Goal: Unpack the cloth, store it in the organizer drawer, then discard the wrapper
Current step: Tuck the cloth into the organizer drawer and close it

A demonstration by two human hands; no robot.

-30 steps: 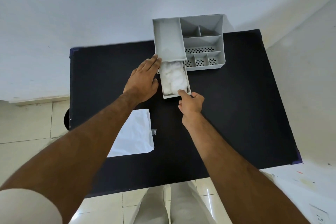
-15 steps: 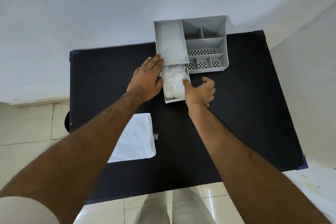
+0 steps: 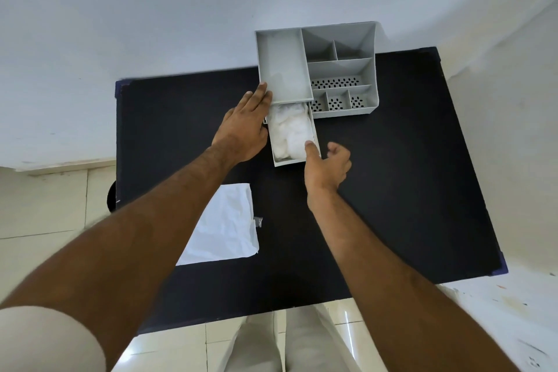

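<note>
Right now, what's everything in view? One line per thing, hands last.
table: 1, black top, centre of view.
organizer: 1, grey, several compartments, far edge of table.
drawer: 1, grey, pulled out toward the person from under the organizer's left section.
cloth: 1, white, crumpled inside the drawer.
wrapper: 1, white, flat on the table's near left.
left hand: flat beside the drawer, fingertips at the organizer's left side.
right hand: at the drawer's front right corner, thumb on the cloth.

Left hand [image 3: 241, 130] lies flat, fingers extended; right hand [image 3: 327, 166] half-curled, thumb pointing forward.
</note>
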